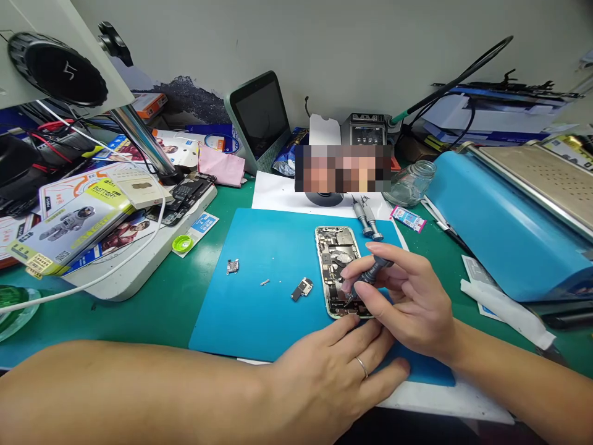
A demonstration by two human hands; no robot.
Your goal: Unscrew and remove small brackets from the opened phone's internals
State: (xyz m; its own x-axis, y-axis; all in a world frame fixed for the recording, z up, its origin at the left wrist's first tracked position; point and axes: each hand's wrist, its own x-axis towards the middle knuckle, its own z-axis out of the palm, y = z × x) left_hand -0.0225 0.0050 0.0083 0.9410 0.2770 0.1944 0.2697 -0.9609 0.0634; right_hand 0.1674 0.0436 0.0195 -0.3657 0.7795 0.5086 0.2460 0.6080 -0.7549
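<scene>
An opened smartphone (331, 266) lies face up on a blue mat (259, 235), its inner boards and screws exposed. My right hand (412, 296) pinches a small grey precision screwdriver (372, 272) between thumb and fingers, its tip down at the phone's lower end. My left hand (328, 371) rests by the phone's bottom edge, fingers stretched out and touching that edge. Left of the phone are a black-and-silver part (302, 289), a tiny metal strip (264, 282) and a small metal bracket-like piece (232, 266). Two more screwdrivers (368, 219) lie beyond the phone.
A microscope post (151, 145) stands on a white base (134, 272) at left, with battery boxes (69, 228) on it. A screen device (257, 117), a glass jar (411, 182) and a blue-covered machine (504, 216) stand around the mat. One rear patch is pixelated.
</scene>
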